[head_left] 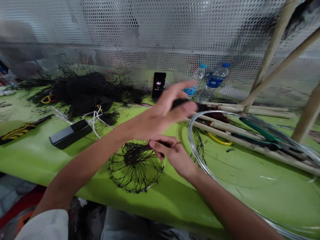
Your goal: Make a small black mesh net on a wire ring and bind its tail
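Note:
A black net (138,173) is knotted around a round wire hoop, which lies near the front of the green table. My right hand (176,155) pinches the gathered strands at the top of this net between thumb and fingers. Above and across it reaches my left hand (160,118), blurred by motion. Its fingers are stretched out and apart, and nothing shows in them. The left hand hides part of the gathered strands.
A large coil of clear wire (193,140) lies to the right, beside wooden sticks (240,140) and green-handled pliers (260,130). Behind stand a phone (159,85) and two bottles (216,81). Leftward are a black net pile (85,88), a power bank (71,133) and yellow-black pliers (22,130).

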